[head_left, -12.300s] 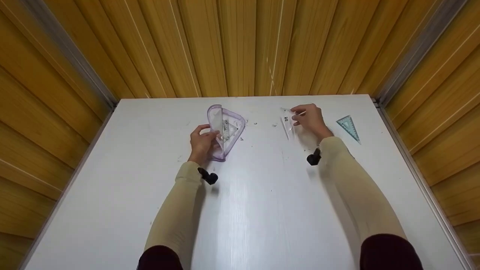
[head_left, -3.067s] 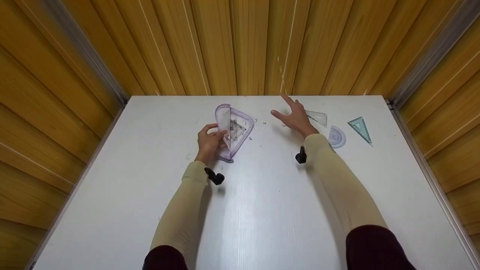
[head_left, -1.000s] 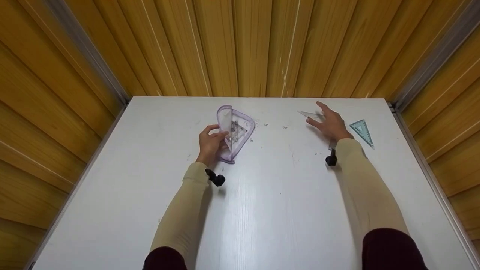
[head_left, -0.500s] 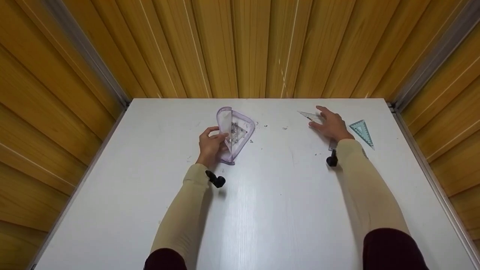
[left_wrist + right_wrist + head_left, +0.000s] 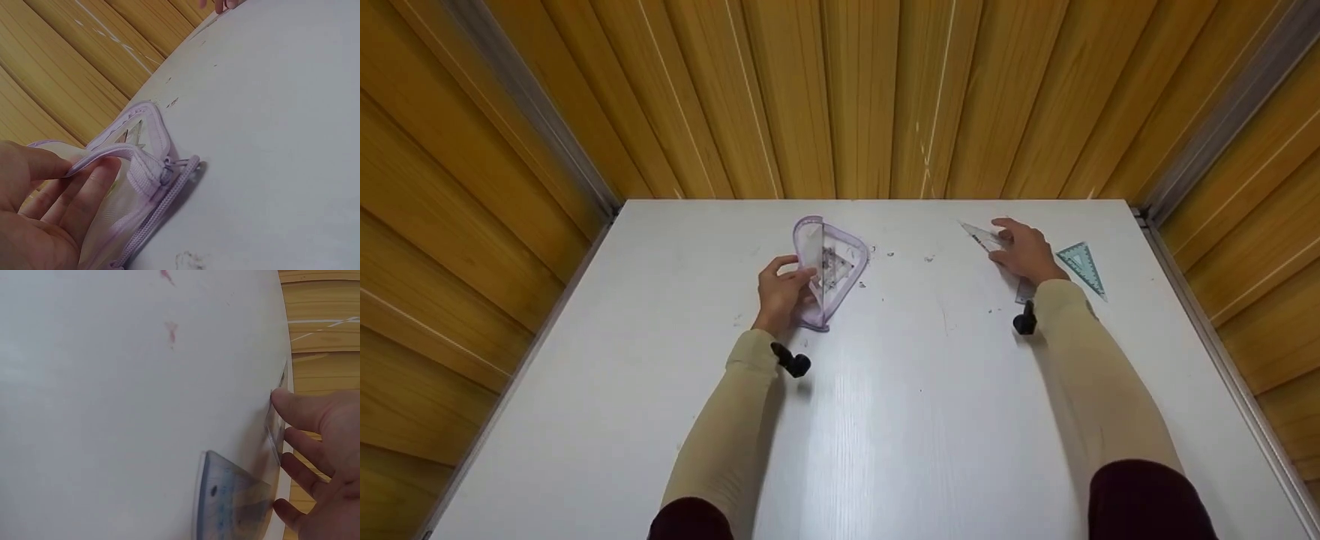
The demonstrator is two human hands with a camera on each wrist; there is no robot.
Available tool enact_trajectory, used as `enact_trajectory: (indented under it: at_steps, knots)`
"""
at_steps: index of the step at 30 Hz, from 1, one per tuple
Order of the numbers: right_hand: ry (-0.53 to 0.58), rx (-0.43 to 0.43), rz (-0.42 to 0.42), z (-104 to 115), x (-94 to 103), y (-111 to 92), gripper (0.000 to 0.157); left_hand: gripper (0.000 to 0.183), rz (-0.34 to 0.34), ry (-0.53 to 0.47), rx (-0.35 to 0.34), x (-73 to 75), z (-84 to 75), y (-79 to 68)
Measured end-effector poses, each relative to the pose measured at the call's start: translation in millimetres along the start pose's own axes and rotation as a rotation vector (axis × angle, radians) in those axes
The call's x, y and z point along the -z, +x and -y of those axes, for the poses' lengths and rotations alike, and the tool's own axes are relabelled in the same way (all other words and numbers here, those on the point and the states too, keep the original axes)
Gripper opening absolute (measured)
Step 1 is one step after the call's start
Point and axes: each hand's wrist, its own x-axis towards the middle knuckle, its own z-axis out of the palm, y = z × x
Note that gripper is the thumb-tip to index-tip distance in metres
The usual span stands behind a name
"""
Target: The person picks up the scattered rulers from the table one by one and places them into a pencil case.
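Observation:
My left hand [image 5: 780, 292] pinches the open edge of a see-through pouch [image 5: 859, 259] with a lilac zip border, left of centre in the head view. Clear drawing pieces [image 5: 838, 266] with dark markings, one triangular, lie inside it. In the left wrist view thumb and fingers hold the pouch's zip edge [image 5: 121, 149] raised. My right hand [image 5: 1026, 253] grips a clear set square [image 5: 976, 234] by its side, thumb and fingertips at its edges; part is hidden behind the fingers. A clear bluish protractor [image 5: 230, 500] lies just below that hand, mostly hidden by the wrist in the head view.
A teal set square [image 5: 1090, 277] lies right of my right hand. Small dark marks [image 5: 928, 259] dot the white table [image 5: 885, 420] between the hands. Wood-patterned panels [image 5: 855, 97] stand along the table's back and sides.
Over the last seconds my right hand moved right from beside the pouch to the clear set square, and its fingers closed on it. My left hand stays on the pouch.

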Motion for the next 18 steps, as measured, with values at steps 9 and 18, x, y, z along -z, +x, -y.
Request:
enact_trajectory:
  at_steps: [9, 18]
  knots:
    - [0.028, -0.041, -0.003, 3.7, 0.0, -0.1, 0.066, 0.047, -0.005, 0.029, -0.013, -0.2, -2.0, -0.1]
    - [0.049, -0.047, -0.004, 5.0, 1.1, -2.0, 0.066, 0.044, -0.007, -0.003, -0.011, -0.7, 0.6, 0.3]
